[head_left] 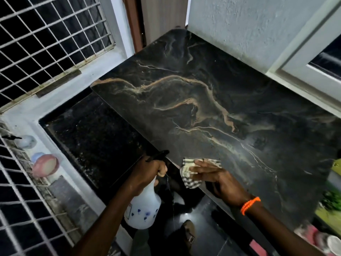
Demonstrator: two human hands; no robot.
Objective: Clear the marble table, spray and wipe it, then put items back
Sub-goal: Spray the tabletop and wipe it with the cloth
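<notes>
The black marble table [203, 100] with tan veins fills the middle of the view, its top bare. My left hand [147, 170] grips the neck of a white spray bottle [143, 209] with a black trigger head [158, 155], held just off the table's near left edge. My right hand [219, 180], with an orange bead band at the wrist, holds a striped cloth [190, 172] against the near edge of the table.
A lower dark stone ledge [96, 137] lies left of the table below a grilled window [46, 39]. Pale round objects [45, 165] hang on the left wall. Colourful items [330, 209] sit at the right edge. A white wall [249, 30] backs the table.
</notes>
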